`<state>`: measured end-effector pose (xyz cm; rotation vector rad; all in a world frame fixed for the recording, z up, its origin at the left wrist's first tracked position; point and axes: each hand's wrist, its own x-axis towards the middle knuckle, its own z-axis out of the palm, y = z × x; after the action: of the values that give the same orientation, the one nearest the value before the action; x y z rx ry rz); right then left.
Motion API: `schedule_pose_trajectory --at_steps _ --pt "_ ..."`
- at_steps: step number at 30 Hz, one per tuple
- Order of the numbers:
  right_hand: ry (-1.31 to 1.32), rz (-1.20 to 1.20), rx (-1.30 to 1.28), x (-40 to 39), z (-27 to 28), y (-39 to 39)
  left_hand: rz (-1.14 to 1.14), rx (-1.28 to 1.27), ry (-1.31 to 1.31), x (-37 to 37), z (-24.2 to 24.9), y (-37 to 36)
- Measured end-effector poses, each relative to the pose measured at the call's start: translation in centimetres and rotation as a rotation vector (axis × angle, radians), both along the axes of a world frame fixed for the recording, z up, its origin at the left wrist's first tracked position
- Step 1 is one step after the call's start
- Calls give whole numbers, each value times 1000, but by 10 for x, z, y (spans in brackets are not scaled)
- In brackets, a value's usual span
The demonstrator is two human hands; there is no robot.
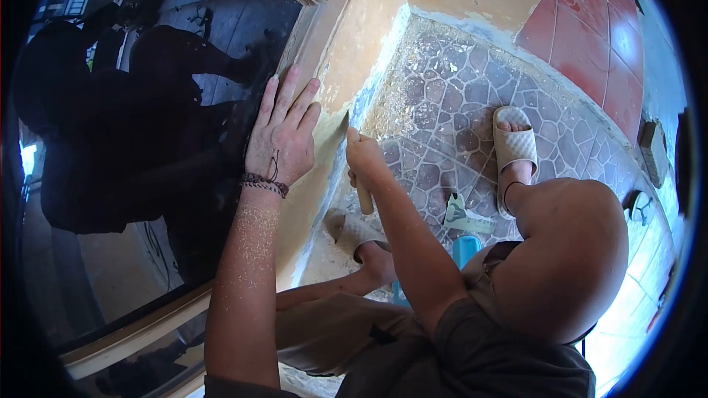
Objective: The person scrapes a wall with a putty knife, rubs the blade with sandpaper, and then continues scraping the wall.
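Observation:
My left hand point(284, 136) lies flat with its fingers stretched out against the edge of the window frame point(328, 11), beside the dark glass point(147, 155). Pale flakes speckle that forearm below a braided bracelet point(265, 185). In my right hand point(366, 159) is a scraper point(365, 199) with a pale wooden handle, gripped in closed fingers. Its thin dark blade, seen nearly edge-on, points at the lower yellow wall point(318, 184). Around the blade tip the paint is chipped, and a whitish-blue bare strip runs along the wall's foot.
Paint crumbs lie over the stone-patterned floor point(442, 114), thickest near the corner. A green-and-white piece point(468, 217) and a light-blue object point(466, 249) are by my legs. My sandals point(514, 144) stand on the floor. Red tiles point(582, 22) form a raised area at upper right.

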<state>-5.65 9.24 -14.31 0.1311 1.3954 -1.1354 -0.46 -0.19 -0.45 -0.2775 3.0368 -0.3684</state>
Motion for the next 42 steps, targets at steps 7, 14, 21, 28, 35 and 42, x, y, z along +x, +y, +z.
schedule_pose_trajectory --at_steps 7,14,21,28,35,42 --pt "-7 -55 -23 -1 6 -1 -2 8 -7 -1 1 0" --pt "-31 -51 -48 -4 0 -1 3 11 -1 0 1 0" --pt "-72 -28 -59 -2 16 2 8 2 -8 -2 1 -1" --pt "-64 -50 -48 -2 30 6 13 -15 -31 -2 1 2" --pt "-57 -100 -75 -5 12 0 -5 -8 -18 -3 1 0" --pt "-45 -124 -58 -6 -1 -6 -9 3 -11 0 -1 1"
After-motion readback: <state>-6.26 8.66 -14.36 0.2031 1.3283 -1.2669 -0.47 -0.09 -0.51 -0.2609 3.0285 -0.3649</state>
